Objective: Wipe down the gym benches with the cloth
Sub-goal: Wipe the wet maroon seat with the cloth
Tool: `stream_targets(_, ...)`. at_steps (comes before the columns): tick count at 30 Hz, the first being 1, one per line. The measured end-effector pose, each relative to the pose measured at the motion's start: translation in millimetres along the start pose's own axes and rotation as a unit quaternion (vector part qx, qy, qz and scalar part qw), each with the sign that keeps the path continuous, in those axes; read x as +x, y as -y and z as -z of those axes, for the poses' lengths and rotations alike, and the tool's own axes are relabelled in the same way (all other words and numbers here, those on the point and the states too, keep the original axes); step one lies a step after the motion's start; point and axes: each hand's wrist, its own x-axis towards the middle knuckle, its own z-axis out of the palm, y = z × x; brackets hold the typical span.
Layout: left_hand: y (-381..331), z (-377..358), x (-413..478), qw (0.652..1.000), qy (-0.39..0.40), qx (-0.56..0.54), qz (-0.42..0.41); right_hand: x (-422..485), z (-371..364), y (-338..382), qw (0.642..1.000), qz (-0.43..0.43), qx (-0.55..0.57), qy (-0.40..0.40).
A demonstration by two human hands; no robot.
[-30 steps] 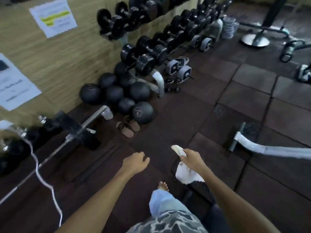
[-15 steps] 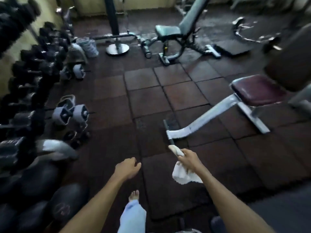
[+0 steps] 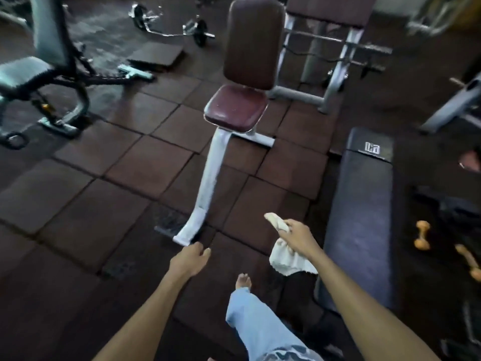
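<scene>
- The right hand (image 3: 296, 237) is gripping a crumpled white cloth (image 3: 289, 261), fingers curled round it, holding it in the air above the dark rubber floor tiles (image 3: 145, 165).
- The left hand (image 3: 190, 260) is hanging loosely curled, holding nothing.
- No pad is being touched, so this is probably the approach to a bench.
- The flat black padded bench (image 3: 361, 217) is lying just right of the cloth, and the maroon upright seat bench (image 3: 235, 110) is standing farther off.
- Next, the cloth is likely needing pressing flat onto a pad.

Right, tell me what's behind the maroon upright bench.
A white-framed rack with a maroon pad and a bar. The backrest hides part of it.
</scene>
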Motion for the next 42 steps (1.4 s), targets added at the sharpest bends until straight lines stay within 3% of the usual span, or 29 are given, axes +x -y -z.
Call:
stream_targets(10,-122,88,170,0.991,0.019,0.104,-0.078,141,61,20,0.994,-0.056,0.083,-0.053)
stream_targets(19,-232,158,285,0.992,-0.018,0.088,-0.094,267,137,52,0.993,-0.055,0.087,-0.063)
stream_targets(29,-310,206,427,0.999,-0.001,0.007,-0.044,442,188,106,1.000,-0.027,-0.011,-0.009)
stream_targets(34,-327,236,506,0.999,-0.005,-0.051,0.004,536,182,166,0.993,0.034,-0.090,0.076)
stream_targets(42,-334,261,581,0.985,-0.065,-0.116,0.114,676,192,243,0.963,0.156,-0.169,0.139)
